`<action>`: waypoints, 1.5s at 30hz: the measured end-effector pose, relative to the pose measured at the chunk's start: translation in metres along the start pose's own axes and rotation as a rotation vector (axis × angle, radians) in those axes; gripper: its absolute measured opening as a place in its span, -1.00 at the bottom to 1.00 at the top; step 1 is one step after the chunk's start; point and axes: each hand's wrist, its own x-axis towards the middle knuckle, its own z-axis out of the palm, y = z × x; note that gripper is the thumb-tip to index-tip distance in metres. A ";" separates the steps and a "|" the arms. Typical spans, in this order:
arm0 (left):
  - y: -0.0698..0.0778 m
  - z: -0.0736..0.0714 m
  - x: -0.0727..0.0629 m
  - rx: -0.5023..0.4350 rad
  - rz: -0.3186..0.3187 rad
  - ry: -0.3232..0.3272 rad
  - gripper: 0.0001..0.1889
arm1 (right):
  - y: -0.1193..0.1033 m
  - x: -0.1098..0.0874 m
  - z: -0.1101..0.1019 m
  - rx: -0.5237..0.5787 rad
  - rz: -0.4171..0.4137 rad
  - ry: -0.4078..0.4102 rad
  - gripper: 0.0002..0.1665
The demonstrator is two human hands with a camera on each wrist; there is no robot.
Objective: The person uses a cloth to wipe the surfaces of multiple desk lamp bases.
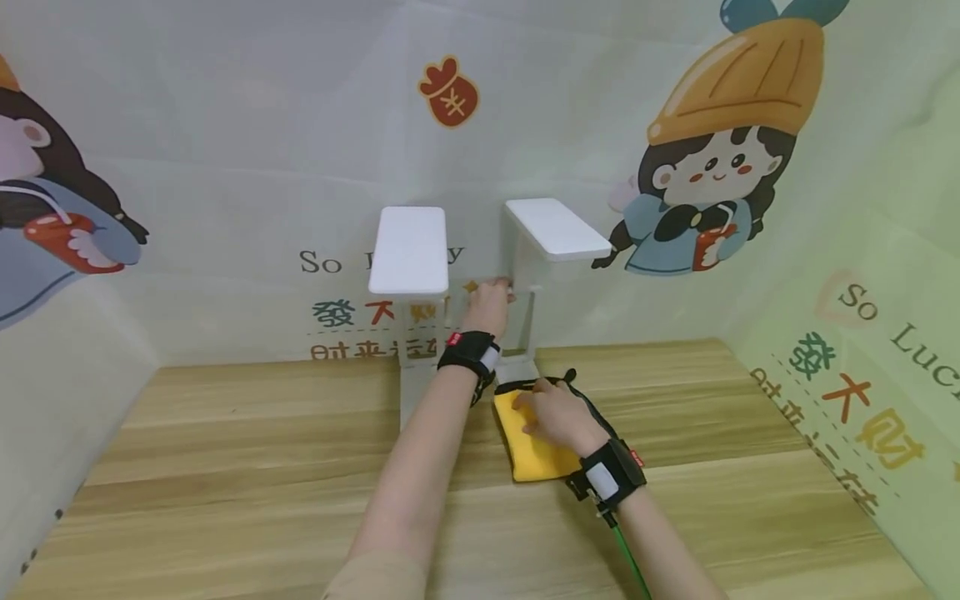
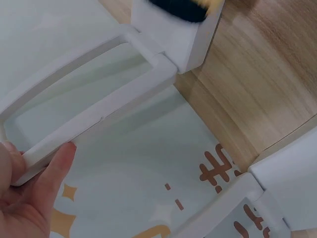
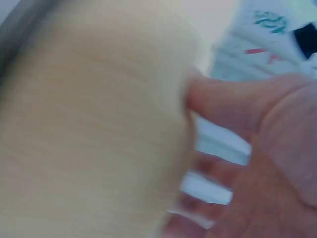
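My left hand (image 1: 487, 310) reaches to the back wall and grips the upright frame of the right white stand (image 1: 558, 227). In the left wrist view, thumb and finger pinch one bar of that frame (image 2: 106, 111). My right hand (image 1: 564, 417) holds a yellow pouch (image 1: 528, 454) with black trim and a cord, low in front of the same stand. The right wrist view is blurred; there the thumb and fingers close on the edge of the pouch (image 3: 99, 129), which fills the left side.
A second white stand (image 1: 410, 250) with a flat top is just left of my left hand. Both stands are on a wood-grain table (image 1: 262, 467) close to the printed back wall (image 1: 262, 167). A green cable (image 1: 628, 550) trails from the right wrist strap.
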 end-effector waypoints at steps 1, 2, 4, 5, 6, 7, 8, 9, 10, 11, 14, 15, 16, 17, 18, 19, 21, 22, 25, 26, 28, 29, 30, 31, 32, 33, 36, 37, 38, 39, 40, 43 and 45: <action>0.000 -0.001 0.000 0.003 0.003 0.004 -0.74 | -0.001 0.000 -0.001 0.008 -0.011 -0.005 -0.65; 0.000 -0.002 0.000 -0.003 0.008 0.010 -0.75 | -0.001 0.002 -0.002 0.013 -0.023 -0.001 -0.65; 0.001 -0.003 0.000 0.005 0.029 0.032 -0.76 | -0.001 0.009 -0.001 0.003 -0.045 0.046 -0.66; 0.002 -0.003 0.000 0.007 0.035 0.036 -0.76 | 0.000 0.012 0.000 -0.004 -0.049 0.066 -0.66; 0.003 -0.003 -0.001 0.010 0.041 0.037 -0.76 | 0.000 0.015 0.002 -0.011 -0.055 0.086 -0.66; 0.004 -0.003 -0.001 0.013 0.043 0.034 -0.76 | 0.001 0.018 0.003 -0.022 -0.054 0.100 -0.67; 0.005 -0.004 -0.002 0.012 0.041 0.030 -0.75 | 0.001 0.019 0.004 -0.030 -0.049 0.105 -0.67; 0.005 -0.003 -0.003 0.021 0.035 0.029 -0.75 | 0.001 0.020 0.004 -0.035 -0.040 0.099 -0.66; 0.006 -0.003 -0.004 0.019 0.021 0.024 -0.75 | 0.000 0.019 0.004 -0.028 -0.028 0.084 -0.66; 0.007 -0.003 -0.004 0.019 0.010 0.021 -0.75 | -0.001 0.017 0.002 -0.025 -0.018 0.067 -0.67; 0.008 -0.002 -0.005 0.012 -0.007 0.024 -0.75 | -0.006 0.007 -0.007 -0.004 0.010 -0.011 -0.68; 0.008 -0.002 -0.005 0.020 0.001 0.027 -0.75 | -0.008 0.004 -0.009 0.001 0.010 -0.036 -0.68; 0.008 -0.002 -0.005 0.028 0.008 0.030 -0.75 | -0.009 0.002 -0.012 0.005 0.009 -0.055 -0.68; 0.008 -0.001 -0.004 0.036 0.016 0.033 -0.76 | -0.010 0.002 -0.014 0.006 0.007 -0.070 -0.68; 0.007 -0.001 -0.004 0.044 0.025 0.038 -0.76 | -0.011 0.002 -0.014 0.010 0.004 -0.077 -0.67; 0.007 -0.001 -0.004 0.053 0.034 0.043 -0.77 | -0.011 0.005 -0.014 0.010 -0.002 -0.072 -0.67; 0.005 -0.001 -0.003 0.065 0.050 0.059 -0.77 | -0.010 0.012 -0.009 -0.009 -0.030 -0.027 -0.67; 0.005 -0.001 -0.004 0.061 0.052 0.065 -0.77 | -0.009 0.016 -0.007 -0.014 -0.037 0.005 -0.68; 0.004 0.000 -0.004 0.037 0.061 0.071 -0.78 | -0.006 0.022 0.003 -0.048 -0.054 0.083 -0.69; 0.004 0.001 -0.005 0.038 0.063 0.076 -0.79 | -0.006 0.021 0.005 -0.056 -0.057 0.093 -0.70; 0.002 0.004 -0.005 0.040 0.064 0.088 -0.79 | -0.009 0.015 0.005 -0.053 -0.045 0.080 -0.71; 0.002 0.006 -0.005 0.038 0.059 0.090 -0.79 | -0.011 0.011 0.004 -0.053 -0.038 0.057 -0.71; 0.001 0.007 -0.005 0.043 0.062 0.097 -0.79 | -0.014 0.007 0.001 -0.046 -0.026 0.033 -0.72; 0.000 0.007 -0.006 0.051 0.065 0.102 -0.78 | -0.017 0.003 0.000 -0.042 -0.020 0.015 -0.72; 0.000 0.007 -0.006 0.055 0.065 0.101 -0.77 | -0.019 0.001 -0.002 -0.043 -0.022 0.002 -0.72; 0.000 0.006 -0.006 0.057 0.067 0.102 -0.77 | -0.021 -0.001 -0.004 -0.044 -0.019 -0.006 -0.72; 0.000 0.003 -0.007 0.074 0.080 0.092 -0.77 | -0.022 0.005 -0.002 -0.056 -0.045 0.027 -0.72; 0.001 0.002 -0.007 0.078 0.078 0.085 -0.77 | -0.021 0.009 0.000 -0.056 -0.053 0.050 -0.71; 0.001 0.002 -0.007 0.079 0.072 0.079 -0.76 | -0.019 0.013 0.002 -0.062 -0.064 0.072 -0.71; 0.001 0.002 -0.007 0.079 0.068 0.077 -0.76 | -0.017 0.016 0.004 -0.067 -0.070 0.094 -0.70; 0.001 0.001 -0.007 0.078 0.062 0.072 -0.76 | -0.016 0.017 0.006 -0.071 -0.078 0.114 -0.70; 0.002 0.001 -0.007 0.065 0.046 0.064 -0.76 | -0.016 0.015 0.008 -0.075 -0.066 0.130 -0.71; 0.002 0.001 -0.007 0.059 0.050 0.069 -0.75 | -0.019 0.009 0.005 -0.070 -0.041 0.109 -0.72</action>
